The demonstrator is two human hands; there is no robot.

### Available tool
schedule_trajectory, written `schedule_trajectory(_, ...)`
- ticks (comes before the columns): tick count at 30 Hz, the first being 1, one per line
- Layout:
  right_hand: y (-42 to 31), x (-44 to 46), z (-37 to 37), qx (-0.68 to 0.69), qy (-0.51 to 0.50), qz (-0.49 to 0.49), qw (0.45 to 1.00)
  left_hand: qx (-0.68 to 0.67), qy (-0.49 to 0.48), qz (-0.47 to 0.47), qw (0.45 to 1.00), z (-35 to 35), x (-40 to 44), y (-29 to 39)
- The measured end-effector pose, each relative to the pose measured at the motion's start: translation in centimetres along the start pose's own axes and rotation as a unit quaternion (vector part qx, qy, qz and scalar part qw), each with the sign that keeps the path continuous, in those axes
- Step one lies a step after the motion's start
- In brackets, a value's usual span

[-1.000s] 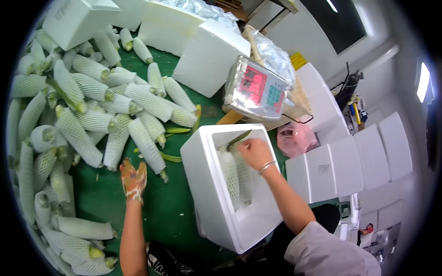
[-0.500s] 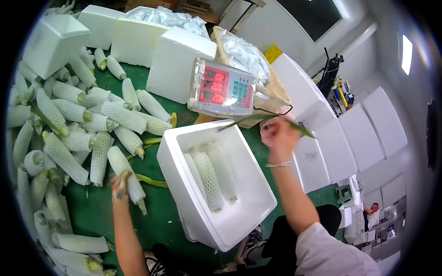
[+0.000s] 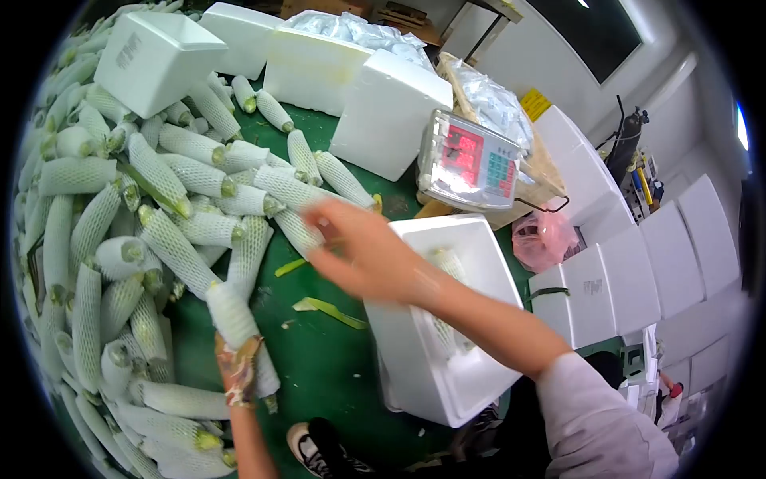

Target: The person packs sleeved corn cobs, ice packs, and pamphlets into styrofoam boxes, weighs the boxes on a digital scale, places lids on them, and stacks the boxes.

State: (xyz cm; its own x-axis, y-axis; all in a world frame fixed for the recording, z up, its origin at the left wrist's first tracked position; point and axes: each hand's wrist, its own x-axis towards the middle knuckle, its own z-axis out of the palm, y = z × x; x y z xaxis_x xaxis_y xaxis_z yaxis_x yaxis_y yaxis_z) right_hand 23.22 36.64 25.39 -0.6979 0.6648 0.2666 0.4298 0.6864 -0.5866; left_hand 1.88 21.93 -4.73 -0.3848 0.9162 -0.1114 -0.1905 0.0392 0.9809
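My left hand [image 3: 238,363] is closed around a long, pale vegetable [image 3: 233,315] in a white foam net sleeve, slanted above the green floor. My right hand [image 3: 363,247], blurred by motion, reaches left past the white foam box [image 3: 499,391], its thumb and fingers apart and nothing visible in them. It is close to a netted vegetable [image 3: 297,233] at the edge of the pile. Inside the box lie netted vegetables [image 3: 448,263], partly hidden by my right forearm. A strip of green leaf [image 3: 550,292] lies by the white boxes at right.
A large pile of netted vegetables [image 3: 191,176] fills the left side. A scale [image 3: 471,164] with a lit red display stands beyond the box, near a pink plastic bag [image 3: 544,238]. Leaf scraps [image 3: 329,311] lie on the floor. Another person [image 3: 670,399] is far right.
My right hand has let go of the green leaf at right and swung left across the box. My left hand still holds the netted vegetable. The view has turned left.
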Motion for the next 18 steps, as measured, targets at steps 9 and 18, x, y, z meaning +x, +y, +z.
schedule_trajectory(9, 21.2, 11.9, 15.9, -0.259, 0.067, 0.368, 0.891, -0.022, -0.024, -0.034, 0.999, 1.3, 12.5, 0.5)
schedule_trajectory(18, 7.9, -2.3, 19.9, 0.209, -0.103, 0.295, 0.927, -0.047, 0.058, -0.234, 0.969, -3.1, 1.8, 5.8)
